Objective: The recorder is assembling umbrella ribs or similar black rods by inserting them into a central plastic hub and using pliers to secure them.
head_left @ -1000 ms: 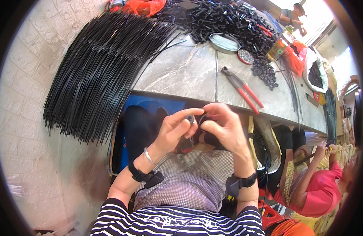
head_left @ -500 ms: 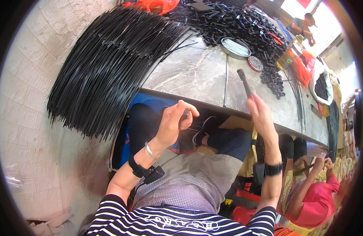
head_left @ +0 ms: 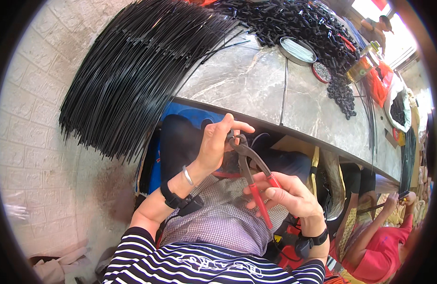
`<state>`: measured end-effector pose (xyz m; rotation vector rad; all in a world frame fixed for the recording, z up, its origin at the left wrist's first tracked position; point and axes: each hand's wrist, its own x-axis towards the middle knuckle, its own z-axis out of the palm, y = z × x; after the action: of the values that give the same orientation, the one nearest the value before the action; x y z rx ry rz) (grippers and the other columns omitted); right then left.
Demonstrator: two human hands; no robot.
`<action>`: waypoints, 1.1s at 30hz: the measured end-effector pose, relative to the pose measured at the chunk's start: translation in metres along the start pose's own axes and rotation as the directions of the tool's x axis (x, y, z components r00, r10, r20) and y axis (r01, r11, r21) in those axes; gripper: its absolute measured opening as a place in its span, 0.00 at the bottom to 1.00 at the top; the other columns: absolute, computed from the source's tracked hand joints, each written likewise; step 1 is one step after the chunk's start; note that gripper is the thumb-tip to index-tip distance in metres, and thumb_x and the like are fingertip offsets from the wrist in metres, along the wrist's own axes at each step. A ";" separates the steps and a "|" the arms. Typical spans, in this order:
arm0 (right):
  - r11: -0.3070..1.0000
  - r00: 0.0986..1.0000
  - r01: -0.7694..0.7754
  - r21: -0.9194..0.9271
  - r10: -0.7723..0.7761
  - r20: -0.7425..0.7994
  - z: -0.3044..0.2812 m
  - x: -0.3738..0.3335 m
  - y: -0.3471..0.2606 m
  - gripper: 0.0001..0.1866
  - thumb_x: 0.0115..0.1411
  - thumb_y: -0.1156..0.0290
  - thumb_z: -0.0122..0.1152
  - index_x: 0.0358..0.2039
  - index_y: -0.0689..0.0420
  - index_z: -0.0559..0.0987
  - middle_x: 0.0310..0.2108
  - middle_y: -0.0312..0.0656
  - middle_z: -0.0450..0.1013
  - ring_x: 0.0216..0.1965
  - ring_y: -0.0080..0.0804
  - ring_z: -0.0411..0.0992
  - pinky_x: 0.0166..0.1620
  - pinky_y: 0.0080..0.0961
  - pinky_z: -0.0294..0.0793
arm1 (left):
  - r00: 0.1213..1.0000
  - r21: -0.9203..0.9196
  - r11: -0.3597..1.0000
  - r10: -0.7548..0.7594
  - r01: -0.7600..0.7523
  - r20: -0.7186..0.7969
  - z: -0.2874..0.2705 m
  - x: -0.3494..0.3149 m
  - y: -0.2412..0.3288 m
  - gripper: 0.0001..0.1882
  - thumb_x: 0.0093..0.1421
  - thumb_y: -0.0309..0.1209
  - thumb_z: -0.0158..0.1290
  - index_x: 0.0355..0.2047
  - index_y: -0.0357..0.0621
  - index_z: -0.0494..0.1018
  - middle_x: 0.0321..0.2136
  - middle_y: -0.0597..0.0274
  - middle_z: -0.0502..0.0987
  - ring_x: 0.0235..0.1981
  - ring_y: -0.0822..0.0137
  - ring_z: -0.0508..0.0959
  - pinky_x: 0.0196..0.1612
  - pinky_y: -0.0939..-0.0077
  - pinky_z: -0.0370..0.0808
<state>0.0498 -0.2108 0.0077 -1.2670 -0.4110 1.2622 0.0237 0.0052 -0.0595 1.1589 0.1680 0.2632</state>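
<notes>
My left hand (head_left: 214, 142) is raised over my lap, thumb and fingers closed on a small dark piece (head_left: 230, 135), mostly hidden by the fingers. In my right hand (head_left: 289, 191) is a pair of end-cutting pincers (head_left: 247, 154) with grey jaws and red-sleeved handles. The handles stand apart, the fingers around them. The jaws point up and left and meet the small dark piece at my left fingertips. Whether they grip it cannot be made out.
Long thin black rods (head_left: 124, 80) lie in a thick bundle at left. The stone-topped table (head_left: 242, 85) bears a heap of black tubular parts (head_left: 294, 23), a round tin (head_left: 298, 50) and a red dish (head_left: 321, 72). A co-worker in red (head_left: 379, 246) sits at right.
My right hand has come from the table edge down and left to my left hand. The dark rod-like thing seen in it before no longer shows; the pincers are now in plain view.
</notes>
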 end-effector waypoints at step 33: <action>0.997 0.997 -0.065 -0.028 0.067 0.042 -0.004 -0.014 -0.009 0.21 0.69 0.62 0.43 0.53 0.68 0.63 0.39 0.49 0.75 0.25 0.27 0.75 0.24 0.20 0.77 | 1.000 0.115 0.993 0.006 -0.004 -0.019 0.009 -0.007 0.008 0.31 0.65 0.44 0.33 0.27 0.31 0.79 0.12 0.69 0.67 0.19 0.78 0.64 0.26 0.81 0.62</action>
<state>0.0525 -0.2225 0.0195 -1.2862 -0.4206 1.3458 0.0188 -0.0017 -0.0483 1.2714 0.1989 0.2723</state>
